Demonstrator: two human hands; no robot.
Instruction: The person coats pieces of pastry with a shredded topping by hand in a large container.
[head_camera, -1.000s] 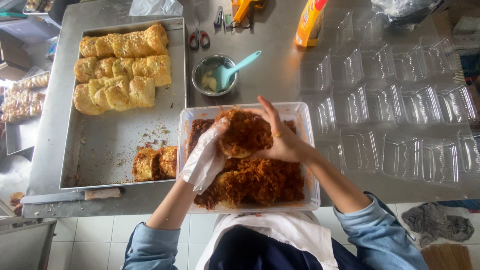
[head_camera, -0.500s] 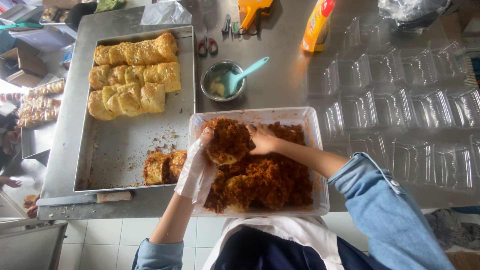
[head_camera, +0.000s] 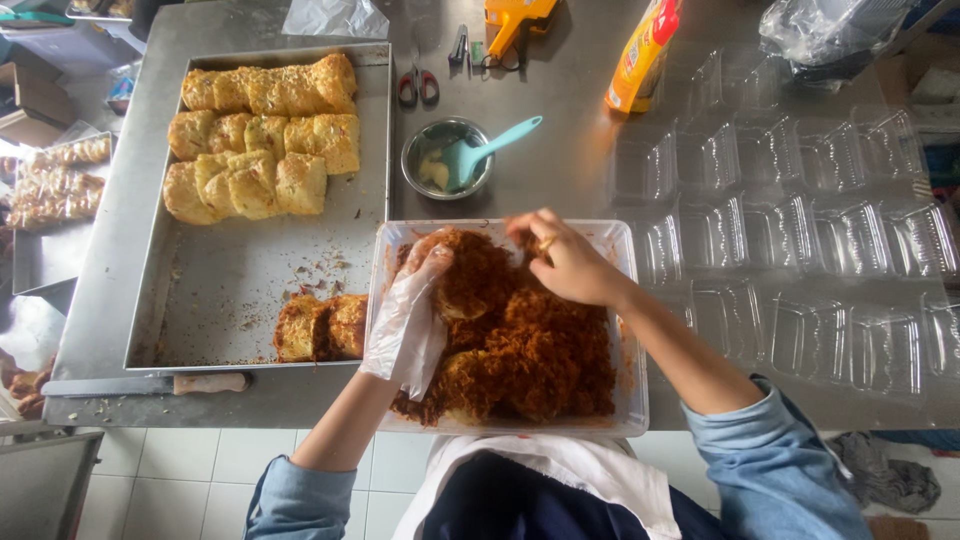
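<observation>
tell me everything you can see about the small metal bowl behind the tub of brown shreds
The bowl is small, round and shiny, steel by the look of it, standing upright on the metal table. It sits just right of the baking tray and behind the clear tub. A little pale yellow paste lies inside, on the left. A teal spatula rests in it, head in the bowl, handle angled up to the right over the rim. Neither hand touches it.

On my worktop (head_camera: 560, 170) a metal tray (head_camera: 230, 290) held golden buns (head_camera: 265, 130); beside it stood a small bowl (head_camera: 447, 158) with a teal spatula (head_camera: 485, 150), scissors (head_camera: 418, 85), a yellow bottle (head_camera: 643, 55) and clear boxes (head_camera: 800, 230).
</observation>
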